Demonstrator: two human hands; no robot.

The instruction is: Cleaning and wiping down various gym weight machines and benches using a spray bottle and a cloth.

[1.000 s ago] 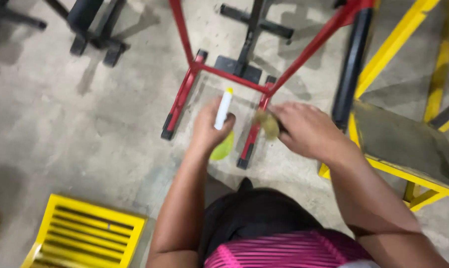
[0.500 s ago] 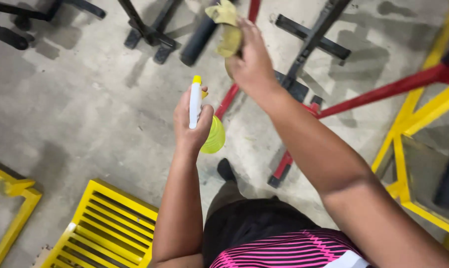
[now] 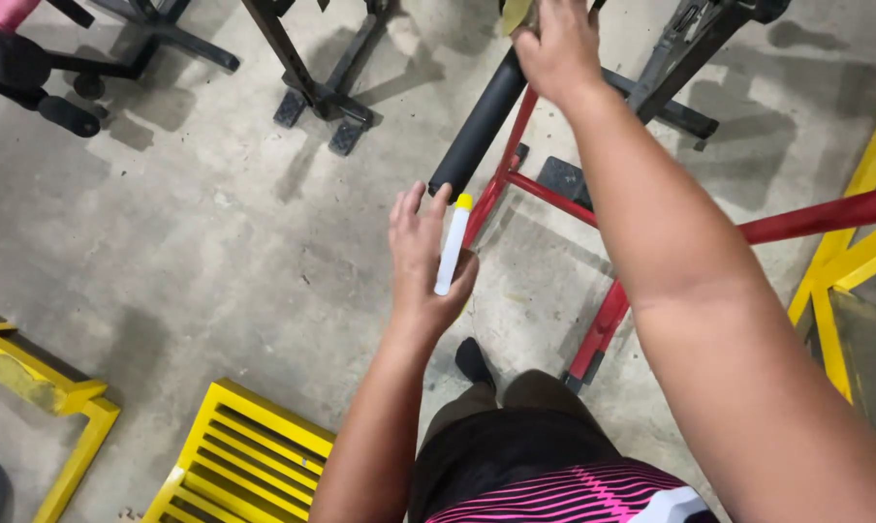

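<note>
Left hand [image 3: 423, 254] grips spray bottle [image 3: 452, 244] by neck, fingers half spread: light, rigid, slippery plastic. Right hand [image 3: 557, 48] presses soft yellow cloth [image 3: 516, 12] onto black padded roller [image 3: 477, 124].

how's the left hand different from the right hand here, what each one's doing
The left hand sits low and near the body, holding a white spray bottle with a yellow tip; the right hand is stretched far forward at the top edge. The left hand's fingers are partly spread, while the right hand is closed over a yellowish cloth on a black padded bar. Both are bare.
</note>
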